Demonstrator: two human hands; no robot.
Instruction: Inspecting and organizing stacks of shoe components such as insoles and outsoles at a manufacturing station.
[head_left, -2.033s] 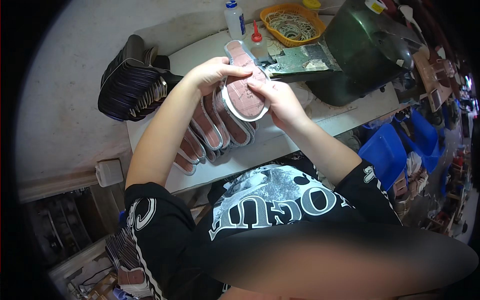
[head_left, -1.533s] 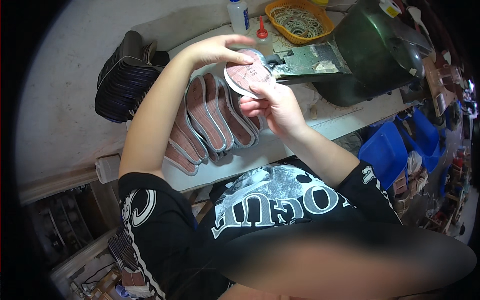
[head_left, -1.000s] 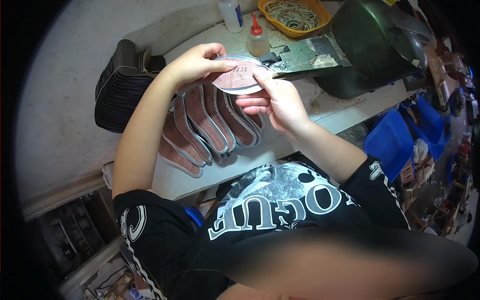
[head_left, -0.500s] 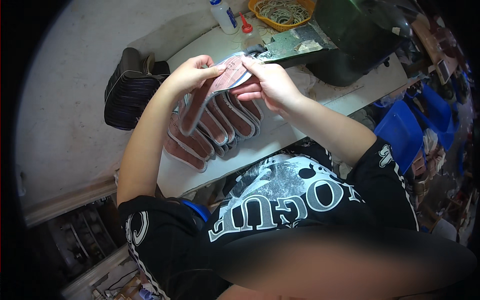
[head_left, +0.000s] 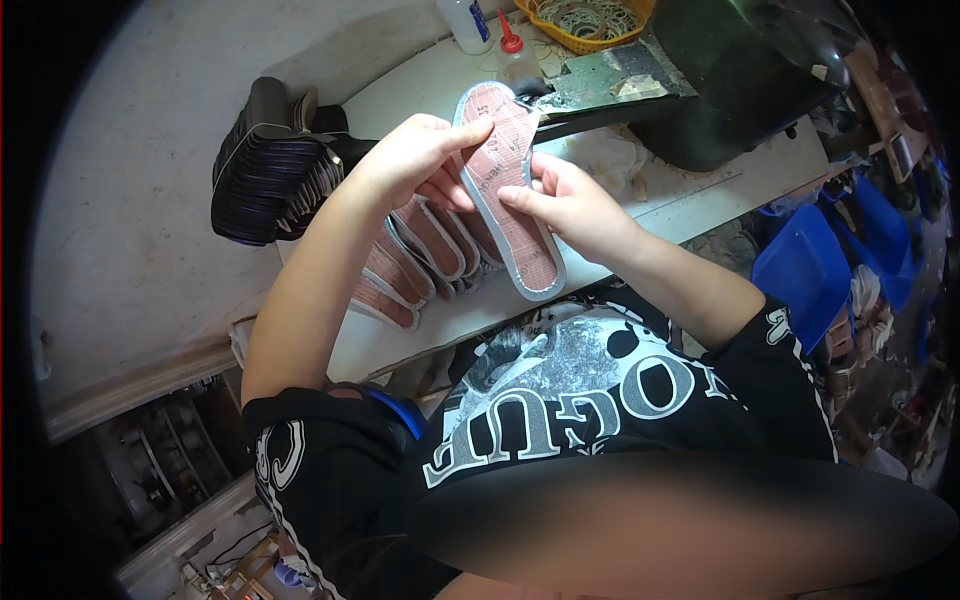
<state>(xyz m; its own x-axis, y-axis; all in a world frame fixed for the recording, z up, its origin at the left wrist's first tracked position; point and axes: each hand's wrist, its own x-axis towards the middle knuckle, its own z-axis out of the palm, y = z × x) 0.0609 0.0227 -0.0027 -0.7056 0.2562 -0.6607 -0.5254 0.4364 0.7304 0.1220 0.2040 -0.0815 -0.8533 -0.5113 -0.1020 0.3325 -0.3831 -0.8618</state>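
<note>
Since half a second ago, the pink insole (head_left: 508, 190) has turned flat toward the camera. Left hand (head_left: 415, 160) pinches its far toe edge, right hand (head_left: 565, 205) grips its right side, probably for inspection, above the fanned insoles (head_left: 420, 255) on the white bench (head_left: 690, 195).

We are seeing the insole (head_left: 508, 190) only in part: the left hand (head_left: 415, 160) is covering its left edge near the toe, and fingers (head_left: 525, 198) of the right hand (head_left: 570, 205) are lying across its middle. Beside the insole, the fanned row of insoles (head_left: 420, 250) is lying partly hidden under the left hand. Beyond the insole, the yellow basket (head_left: 590, 20) and the white bottle (head_left: 466, 20) are being cut off by the top edge. The dark machine (head_left: 740, 70) right of the insole is fading into shadow. A blurred band is masking the person's lap.
</note>
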